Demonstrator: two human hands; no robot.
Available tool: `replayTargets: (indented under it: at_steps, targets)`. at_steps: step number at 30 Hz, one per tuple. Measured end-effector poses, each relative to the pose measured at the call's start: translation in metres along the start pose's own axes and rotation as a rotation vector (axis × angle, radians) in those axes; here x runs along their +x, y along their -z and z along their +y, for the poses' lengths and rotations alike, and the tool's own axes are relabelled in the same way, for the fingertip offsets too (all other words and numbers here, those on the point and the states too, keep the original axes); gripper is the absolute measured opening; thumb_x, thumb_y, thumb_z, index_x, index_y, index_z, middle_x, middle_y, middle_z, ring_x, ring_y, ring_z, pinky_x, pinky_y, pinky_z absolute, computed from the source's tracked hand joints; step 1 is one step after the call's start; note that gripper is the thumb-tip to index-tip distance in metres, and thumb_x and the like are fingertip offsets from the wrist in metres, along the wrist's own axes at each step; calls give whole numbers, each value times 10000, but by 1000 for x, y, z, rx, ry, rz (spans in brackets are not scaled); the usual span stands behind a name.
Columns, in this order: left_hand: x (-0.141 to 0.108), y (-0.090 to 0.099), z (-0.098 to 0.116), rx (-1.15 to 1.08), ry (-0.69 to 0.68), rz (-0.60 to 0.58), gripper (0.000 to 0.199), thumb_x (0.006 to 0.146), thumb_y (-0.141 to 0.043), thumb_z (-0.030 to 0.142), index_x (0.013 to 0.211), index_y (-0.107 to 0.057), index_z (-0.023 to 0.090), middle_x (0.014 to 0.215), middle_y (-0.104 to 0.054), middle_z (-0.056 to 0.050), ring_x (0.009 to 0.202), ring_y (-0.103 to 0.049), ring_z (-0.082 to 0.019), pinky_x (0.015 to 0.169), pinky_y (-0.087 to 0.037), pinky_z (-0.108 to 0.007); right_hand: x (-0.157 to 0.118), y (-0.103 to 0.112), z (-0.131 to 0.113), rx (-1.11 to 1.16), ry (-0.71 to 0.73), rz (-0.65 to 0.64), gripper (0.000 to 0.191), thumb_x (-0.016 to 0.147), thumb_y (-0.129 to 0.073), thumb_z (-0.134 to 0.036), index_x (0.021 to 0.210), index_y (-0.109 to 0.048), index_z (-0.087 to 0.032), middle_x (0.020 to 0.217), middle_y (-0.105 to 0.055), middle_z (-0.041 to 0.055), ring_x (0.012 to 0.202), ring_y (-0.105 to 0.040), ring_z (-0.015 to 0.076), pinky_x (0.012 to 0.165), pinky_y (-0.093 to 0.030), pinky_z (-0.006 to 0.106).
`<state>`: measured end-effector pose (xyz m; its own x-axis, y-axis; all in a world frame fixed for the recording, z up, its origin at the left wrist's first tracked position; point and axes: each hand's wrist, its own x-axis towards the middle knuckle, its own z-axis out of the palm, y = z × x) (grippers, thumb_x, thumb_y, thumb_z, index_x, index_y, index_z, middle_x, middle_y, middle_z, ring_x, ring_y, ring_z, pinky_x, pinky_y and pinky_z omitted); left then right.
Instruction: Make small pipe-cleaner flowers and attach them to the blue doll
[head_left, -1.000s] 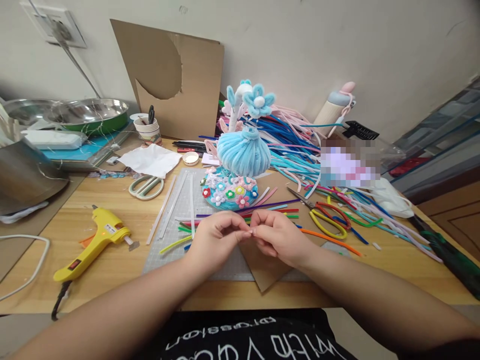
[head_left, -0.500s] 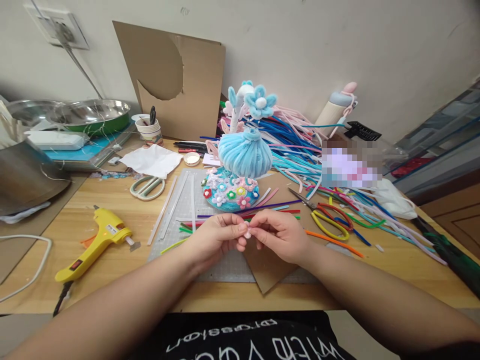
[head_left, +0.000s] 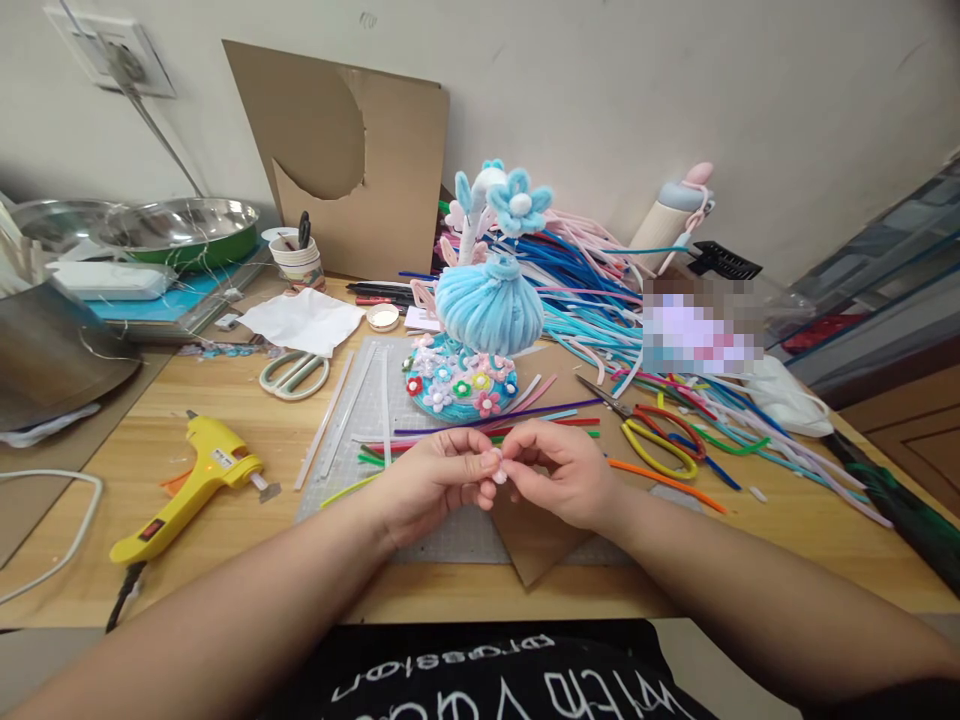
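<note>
A small pale pink, fuzzy-looking piece [head_left: 499, 468] is pinched between my two hands, its shape mostly covered by fingers. My left hand [head_left: 444, 475] has thumb and fingers closed on its left side. From the right, my right hand [head_left: 561, 472] grips it with thumb and forefinger. Just beyond them stands a pipe-cleaner lamp: a pleated blue shade [head_left: 491, 305] hangs beneath a blue flower [head_left: 520, 203], over a round blue base [head_left: 450, 410] covered with several small coloured flowers. Loose pipe cleaners [head_left: 510, 422] lie behind my fingers on the grey cutting mat [head_left: 450, 540].
A yellow glue gun [head_left: 206, 485] and light-handled scissors [head_left: 295, 378] lie left. Pliers [head_left: 660, 440] with red and yellow handles lie right, before a heap of pipe cleaners [head_left: 592, 290]. Brown cardboard [head_left: 529, 545] is under my hands. A paper cup [head_left: 298, 262] stands at the back.
The pale pink piece has turned slightly and shifted a little between my fingertips. Both hands stay in nearly the same place; nothing else has moved.
</note>
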<state>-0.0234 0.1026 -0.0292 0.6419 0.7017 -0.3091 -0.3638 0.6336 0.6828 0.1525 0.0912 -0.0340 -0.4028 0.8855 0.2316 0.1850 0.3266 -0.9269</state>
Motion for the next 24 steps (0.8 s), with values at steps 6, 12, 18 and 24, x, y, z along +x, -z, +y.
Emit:
replayTargets:
  at_steps: [6,12,18,24]
  targets:
    - [3,2,-2,46,-137,42,184,658,-772,190,706,-608,121,664,-636,-3,576,-551,-67,566,-423,-181,-1,1,1,46,-64,-65,172,895,-477,-328,827,-526,-178,660,-562,0,532,-547,101,495,-454,211]
    - [6,4,-2,315,-205,67,255,657,-770,258,801,-618,113,685,-626,2,577,-566,-88,587,-465,-229,0,2,4,-3,-114,-85,199,910,-458,-306,777,-531,-176,611,-548,-14,494,-515,93,479,-406,209]
    - [6,7,-2,406,-203,175,265,649,-768,308,776,-645,110,685,-656,-22,629,-605,-114,644,-485,-250,2,2,7,22,-149,-36,189,895,-481,-344,804,-515,-182,625,-542,-20,498,-525,93,462,-407,194]
    - [7,10,-3,338,-198,142,244,658,-762,295,755,-628,117,689,-640,-11,630,-583,-95,624,-465,-218,1,1,8,-247,-47,-62,150,897,-465,-260,797,-551,-189,675,-566,2,556,-510,108,509,-407,208]
